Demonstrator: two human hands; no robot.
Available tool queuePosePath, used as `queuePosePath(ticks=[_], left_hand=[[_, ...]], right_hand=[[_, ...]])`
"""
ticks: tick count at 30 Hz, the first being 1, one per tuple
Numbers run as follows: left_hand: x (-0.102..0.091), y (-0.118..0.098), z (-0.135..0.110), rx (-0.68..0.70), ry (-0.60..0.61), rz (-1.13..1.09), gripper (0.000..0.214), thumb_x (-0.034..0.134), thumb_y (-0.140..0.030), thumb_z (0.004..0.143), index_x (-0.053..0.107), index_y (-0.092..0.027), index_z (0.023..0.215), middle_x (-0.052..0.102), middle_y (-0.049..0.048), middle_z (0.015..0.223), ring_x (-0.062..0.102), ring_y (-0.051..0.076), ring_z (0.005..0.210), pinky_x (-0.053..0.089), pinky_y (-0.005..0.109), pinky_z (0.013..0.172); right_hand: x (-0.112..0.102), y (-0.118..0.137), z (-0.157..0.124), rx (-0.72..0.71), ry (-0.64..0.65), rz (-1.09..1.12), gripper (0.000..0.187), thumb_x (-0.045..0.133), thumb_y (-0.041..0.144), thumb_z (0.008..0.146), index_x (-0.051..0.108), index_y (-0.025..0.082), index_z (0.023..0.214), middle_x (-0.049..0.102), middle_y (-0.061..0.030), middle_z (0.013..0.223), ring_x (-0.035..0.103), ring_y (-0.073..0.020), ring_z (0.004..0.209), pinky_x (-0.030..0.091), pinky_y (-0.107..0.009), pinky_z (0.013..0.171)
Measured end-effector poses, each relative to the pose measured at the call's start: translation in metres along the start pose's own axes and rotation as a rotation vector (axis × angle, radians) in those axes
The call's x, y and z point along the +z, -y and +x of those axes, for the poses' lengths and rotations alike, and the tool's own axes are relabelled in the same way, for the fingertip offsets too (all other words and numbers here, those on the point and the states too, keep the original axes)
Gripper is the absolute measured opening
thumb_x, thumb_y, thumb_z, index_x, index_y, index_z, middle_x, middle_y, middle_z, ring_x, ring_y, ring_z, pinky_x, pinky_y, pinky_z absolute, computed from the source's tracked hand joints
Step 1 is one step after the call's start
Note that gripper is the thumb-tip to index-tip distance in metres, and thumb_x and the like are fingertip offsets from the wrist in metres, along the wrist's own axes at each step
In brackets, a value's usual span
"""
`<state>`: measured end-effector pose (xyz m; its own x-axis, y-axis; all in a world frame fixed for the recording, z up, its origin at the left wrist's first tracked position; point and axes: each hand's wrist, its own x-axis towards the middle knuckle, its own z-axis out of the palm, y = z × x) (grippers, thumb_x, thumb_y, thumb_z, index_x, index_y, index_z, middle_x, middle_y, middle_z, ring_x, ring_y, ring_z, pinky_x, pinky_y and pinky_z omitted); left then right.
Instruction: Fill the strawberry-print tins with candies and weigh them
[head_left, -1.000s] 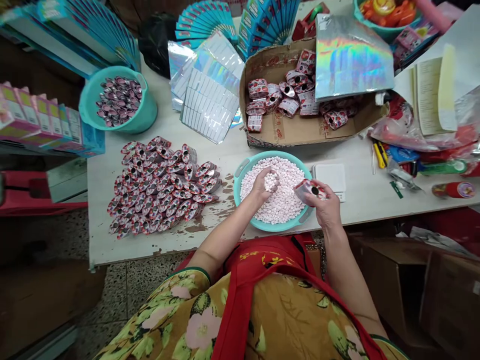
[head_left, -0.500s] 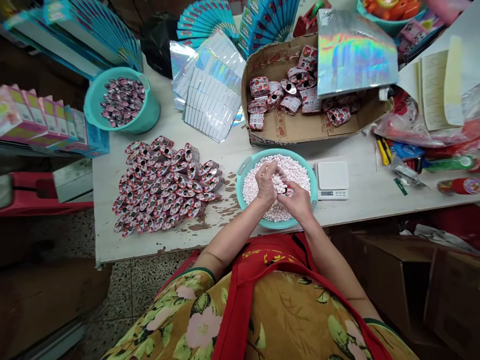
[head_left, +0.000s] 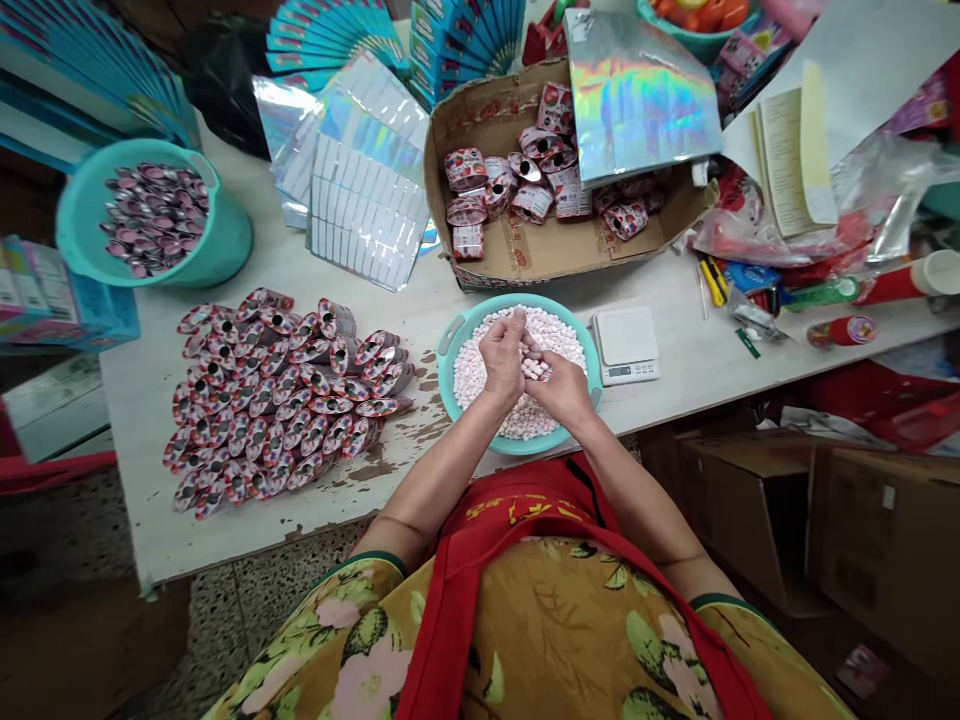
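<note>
My two hands meet over a teal basin (head_left: 448, 345) of small white and pink candies (head_left: 559, 335) at the table's near edge. My left hand (head_left: 501, 358) is cupped, fingers curled around a handful of candies. My right hand (head_left: 561, 385) is closed round a small red-and-white container, which is almost wholly hidden by its fingers. The candies sit right at the gap between both hands. To the left lies a big heap of filled red-and-white containers (head_left: 277, 385).
A small white scale (head_left: 625, 343) stands right of the basin. Behind it is a cardboard box (head_left: 525, 255) with more containers, holographic sheets (head_left: 360, 185), a teal bucket (head_left: 217, 245) of caps at far left, and clutter at the right. Cardboard cartons (head_left: 862, 530) stand below.
My right hand brought the container from the basin's right side to my left hand. My left hand lifted out of the candies with a handful. The view shifted right.
</note>
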<state>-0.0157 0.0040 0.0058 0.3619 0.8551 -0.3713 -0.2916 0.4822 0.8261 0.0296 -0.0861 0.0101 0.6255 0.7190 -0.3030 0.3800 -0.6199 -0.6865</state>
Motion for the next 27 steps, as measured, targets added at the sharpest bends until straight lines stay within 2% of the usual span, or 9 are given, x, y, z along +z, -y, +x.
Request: queuePosePath(ticks=[6, 14, 20, 23, 27], left_hand=[[0.012, -0.003, -0.002, -0.010, 0.035, -0.009, 0.056, 0.073, -0.067, 0.077, 0.046, -0.018, 0.068, 0.049, -0.0061, 0.055, 0.048, 0.005, 0.045, 0.038, 0.018, 0.045], [0.015, -0.008, -0.009, 0.012, 0.111, -0.009, 0.057, 0.076, -0.067, 0.074, 0.046, -0.019, 0.067, 0.047, -0.0069, 0.052, 0.044, 0.005, 0.042, 0.033, 0.018, 0.041], [0.017, -0.013, -0.010, -0.020, 0.123, -0.047, 0.058, 0.069, -0.071, 0.078, 0.048, -0.019, 0.065, 0.045, -0.0057, 0.051, 0.042, 0.006, 0.040, 0.032, 0.020, 0.038], [0.021, -0.014, -0.010, -0.016, 0.143, -0.046, 0.060, 0.068, -0.072, 0.078, 0.047, -0.018, 0.061, 0.039, -0.0061, 0.048, 0.040, 0.005, 0.038, 0.030, 0.020, 0.038], [0.020, -0.019, -0.005, -0.040, 0.161, -0.069, 0.063, 0.066, -0.074, 0.078, 0.043, -0.019, 0.060, 0.032, -0.0074, 0.046, 0.031, 0.005, 0.036, 0.021, 0.020, 0.036]], right_hand=[[-0.008, -0.006, 0.001, 0.012, 0.007, 0.146, 0.037, 0.073, 0.036, 0.069, 0.074, 0.023, 0.103, 0.076, -0.0024, 0.093, 0.069, -0.0259, 0.087, 0.052, -0.035, 0.079], [-0.009, -0.008, 0.003, -0.048, -0.031, 0.338, 0.035, 0.071, 0.034, 0.065, 0.073, 0.020, 0.098, 0.075, -0.0028, 0.094, 0.068, -0.0251, 0.089, 0.051, -0.035, 0.084], [-0.006, -0.013, 0.005, -0.092, -0.033, 0.455, 0.037, 0.072, 0.033, 0.065, 0.073, 0.020, 0.099, 0.075, -0.0039, 0.098, 0.069, -0.0244, 0.091, 0.052, -0.035, 0.086], [-0.001, -0.015, 0.010, -0.111, -0.035, 0.490, 0.037, 0.072, 0.031, 0.065, 0.073, 0.019, 0.100, 0.075, -0.0036, 0.097, 0.069, -0.0237, 0.090, 0.053, -0.035, 0.086], [0.003, -0.019, 0.014, -0.125, -0.025, 0.542, 0.038, 0.075, 0.029, 0.064, 0.074, 0.019, 0.101, 0.075, -0.0031, 0.097, 0.069, -0.0229, 0.093, 0.053, -0.036, 0.092]])
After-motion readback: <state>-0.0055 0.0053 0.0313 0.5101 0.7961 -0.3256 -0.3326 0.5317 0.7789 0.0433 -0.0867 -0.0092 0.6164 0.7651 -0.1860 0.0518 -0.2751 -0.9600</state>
